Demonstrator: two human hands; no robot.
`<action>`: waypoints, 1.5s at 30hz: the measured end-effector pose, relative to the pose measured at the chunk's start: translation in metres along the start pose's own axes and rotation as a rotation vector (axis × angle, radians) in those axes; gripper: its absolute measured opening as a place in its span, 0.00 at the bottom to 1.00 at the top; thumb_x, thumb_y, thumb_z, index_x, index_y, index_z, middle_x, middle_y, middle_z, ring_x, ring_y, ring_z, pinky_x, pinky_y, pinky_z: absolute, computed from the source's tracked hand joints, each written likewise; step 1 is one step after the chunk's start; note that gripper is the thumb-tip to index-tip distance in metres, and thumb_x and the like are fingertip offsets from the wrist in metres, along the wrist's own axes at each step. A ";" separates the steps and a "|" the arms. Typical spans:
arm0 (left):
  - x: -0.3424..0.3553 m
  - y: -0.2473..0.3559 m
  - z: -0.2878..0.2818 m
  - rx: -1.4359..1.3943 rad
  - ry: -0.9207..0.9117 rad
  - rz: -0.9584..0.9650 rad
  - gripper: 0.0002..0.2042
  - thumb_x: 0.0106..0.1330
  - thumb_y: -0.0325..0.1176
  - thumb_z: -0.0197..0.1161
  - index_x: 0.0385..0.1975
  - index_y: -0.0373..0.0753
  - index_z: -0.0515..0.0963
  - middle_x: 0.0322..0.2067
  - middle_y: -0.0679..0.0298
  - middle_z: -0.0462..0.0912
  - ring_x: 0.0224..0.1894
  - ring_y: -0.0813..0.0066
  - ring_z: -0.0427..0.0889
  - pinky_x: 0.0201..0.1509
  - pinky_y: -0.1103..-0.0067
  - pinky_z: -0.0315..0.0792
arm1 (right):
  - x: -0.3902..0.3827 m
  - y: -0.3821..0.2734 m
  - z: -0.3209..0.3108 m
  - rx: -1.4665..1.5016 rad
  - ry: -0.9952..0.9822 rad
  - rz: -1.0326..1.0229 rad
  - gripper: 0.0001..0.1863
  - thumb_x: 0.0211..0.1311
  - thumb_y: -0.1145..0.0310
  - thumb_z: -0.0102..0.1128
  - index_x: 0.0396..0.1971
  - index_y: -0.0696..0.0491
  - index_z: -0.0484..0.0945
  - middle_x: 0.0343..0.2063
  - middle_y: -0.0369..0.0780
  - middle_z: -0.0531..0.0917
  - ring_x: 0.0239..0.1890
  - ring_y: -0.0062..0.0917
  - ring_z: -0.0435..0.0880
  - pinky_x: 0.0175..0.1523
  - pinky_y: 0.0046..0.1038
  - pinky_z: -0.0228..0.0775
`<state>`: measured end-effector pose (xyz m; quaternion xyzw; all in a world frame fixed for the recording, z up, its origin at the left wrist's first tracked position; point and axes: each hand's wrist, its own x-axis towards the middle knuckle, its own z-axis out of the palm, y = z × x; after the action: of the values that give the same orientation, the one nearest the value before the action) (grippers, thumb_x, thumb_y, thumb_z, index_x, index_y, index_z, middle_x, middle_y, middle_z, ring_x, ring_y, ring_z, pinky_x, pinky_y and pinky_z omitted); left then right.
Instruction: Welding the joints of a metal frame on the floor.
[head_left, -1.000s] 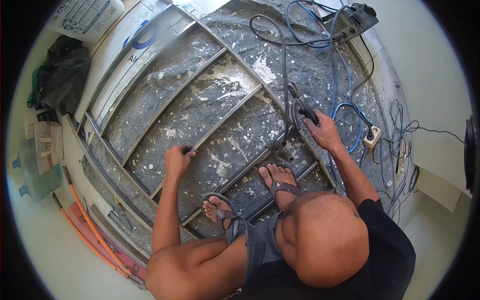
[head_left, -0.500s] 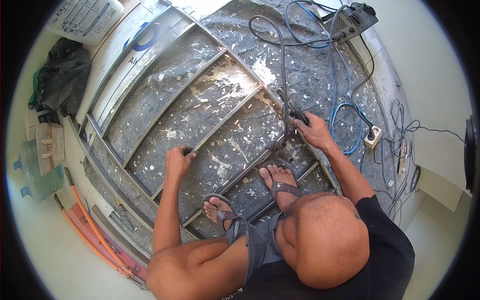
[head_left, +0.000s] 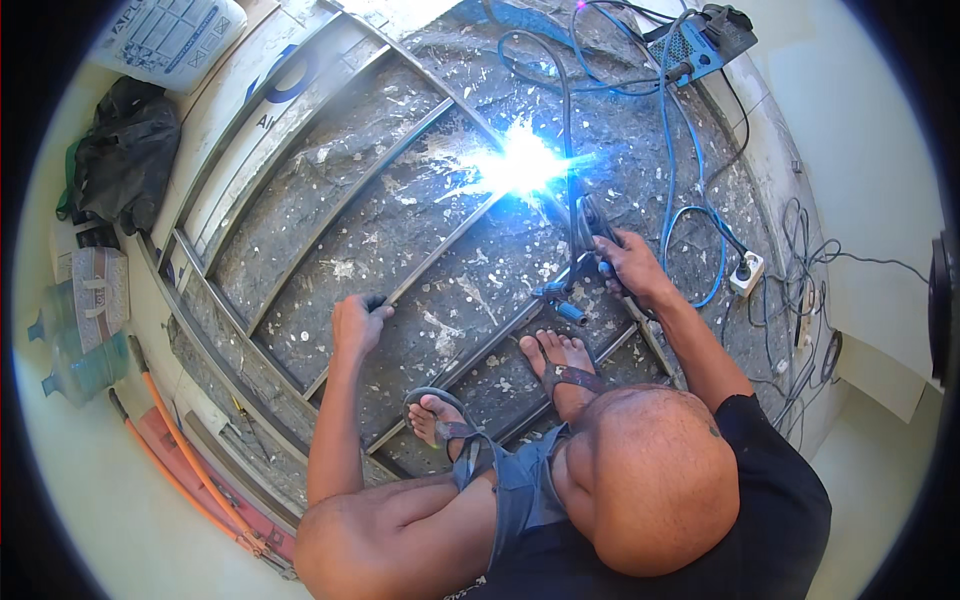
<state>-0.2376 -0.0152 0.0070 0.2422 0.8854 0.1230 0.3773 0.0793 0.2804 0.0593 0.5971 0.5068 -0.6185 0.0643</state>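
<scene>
My left hand (head_left: 360, 323) is closed on a thin square metal bar (head_left: 443, 250), one crosspiece of a large steel frame (head_left: 472, 120) lying on the ground. In my right hand (head_left: 633, 265) is a welding electrode holder (head_left: 592, 212), its dark body pointing up toward a joint at the frame's long outer rail. A blazing blue-white welding arc (head_left: 524, 165) burns at that joint, where the bar meets the rail. Glare hides the electrode tip and the joint itself. A blue-lit ground clamp (head_left: 562, 300) grips a nearer crosspiece, close to my right foot.
A welding machine (head_left: 700, 45) stands at the far right, with cables running to a white socket block (head_left: 746, 273). My sandalled feet (head_left: 437, 420) are among the bars. At left are a black bag (head_left: 125, 150), a water jug (head_left: 85, 345) and orange-handled bolt cutters (head_left: 180, 440).
Scattered orange sparks and a small glow at the joint have become a bright blue-white arc. The right hand has shifted very slightly; the left hand stays on the bar.
</scene>
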 end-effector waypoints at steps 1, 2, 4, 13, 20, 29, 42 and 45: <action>0.000 -0.001 -0.002 -0.009 0.006 0.063 0.15 0.56 0.34 0.72 0.43 0.37 0.86 0.38 0.50 0.87 0.43 0.56 0.87 0.49 0.69 0.77 | -0.001 -0.001 -0.002 -0.418 0.155 -0.343 0.19 0.64 0.57 0.63 0.40 0.61 0.78 0.32 0.55 0.84 0.36 0.50 0.84 0.42 0.42 0.73; 0.001 0.000 -0.002 -0.004 -0.004 0.058 0.15 0.55 0.34 0.72 0.43 0.37 0.86 0.38 0.50 0.87 0.43 0.56 0.87 0.49 0.69 0.77 | -0.003 -0.001 -0.004 -0.569 0.241 -0.441 0.20 0.64 0.57 0.62 0.43 0.61 0.79 0.34 0.55 0.84 0.38 0.47 0.85 0.44 0.40 0.73; 0.001 -0.001 -0.002 -0.035 -0.006 0.053 0.15 0.55 0.34 0.72 0.43 0.37 0.86 0.38 0.50 0.87 0.43 0.56 0.87 0.49 0.69 0.77 | -0.005 0.000 -0.005 -0.518 0.205 -0.493 0.20 0.64 0.57 0.62 0.44 0.60 0.79 0.35 0.56 0.84 0.41 0.48 0.85 0.45 0.40 0.73; 0.001 -0.002 -0.001 -0.028 -0.006 0.059 0.15 0.56 0.33 0.71 0.43 0.37 0.85 0.38 0.50 0.87 0.43 0.56 0.87 0.49 0.69 0.77 | 0.008 0.011 -0.004 -0.578 0.201 -0.424 0.23 0.63 0.53 0.63 0.44 0.59 0.79 0.36 0.57 0.83 0.41 0.50 0.84 0.46 0.41 0.73; 0.001 -0.004 -0.001 -0.006 0.011 0.062 0.15 0.56 0.34 0.71 0.43 0.37 0.85 0.38 0.50 0.87 0.43 0.56 0.87 0.49 0.69 0.77 | 0.014 0.013 -0.003 -0.556 0.180 -0.444 0.23 0.63 0.53 0.63 0.43 0.60 0.80 0.36 0.56 0.84 0.42 0.48 0.84 0.48 0.40 0.73; 0.000 0.000 -0.002 -0.018 0.009 0.045 0.15 0.56 0.34 0.72 0.43 0.37 0.85 0.38 0.50 0.87 0.42 0.56 0.87 0.48 0.70 0.77 | 0.011 0.008 -0.007 -0.238 0.061 -0.227 0.18 0.64 0.56 0.61 0.41 0.58 0.78 0.30 0.53 0.84 0.31 0.48 0.85 0.36 0.42 0.75; 0.001 -0.001 -0.002 -0.016 0.004 0.053 0.15 0.56 0.32 0.71 0.43 0.36 0.85 0.39 0.49 0.87 0.44 0.55 0.87 0.49 0.69 0.77 | 0.011 0.017 -0.011 -0.551 0.164 -0.505 0.22 0.64 0.54 0.62 0.45 0.60 0.79 0.35 0.55 0.84 0.40 0.45 0.85 0.46 0.39 0.73; 0.001 -0.002 -0.001 -0.003 0.013 0.067 0.15 0.56 0.33 0.71 0.43 0.36 0.85 0.38 0.49 0.87 0.43 0.55 0.87 0.49 0.69 0.77 | 0.017 0.015 -0.008 -0.531 0.139 -0.470 0.23 0.64 0.54 0.62 0.46 0.59 0.80 0.35 0.55 0.84 0.40 0.44 0.85 0.47 0.38 0.74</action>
<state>-0.2397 -0.0161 0.0067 0.2702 0.8790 0.1385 0.3676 0.0908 0.2878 0.0392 0.4674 0.7764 -0.4210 0.0383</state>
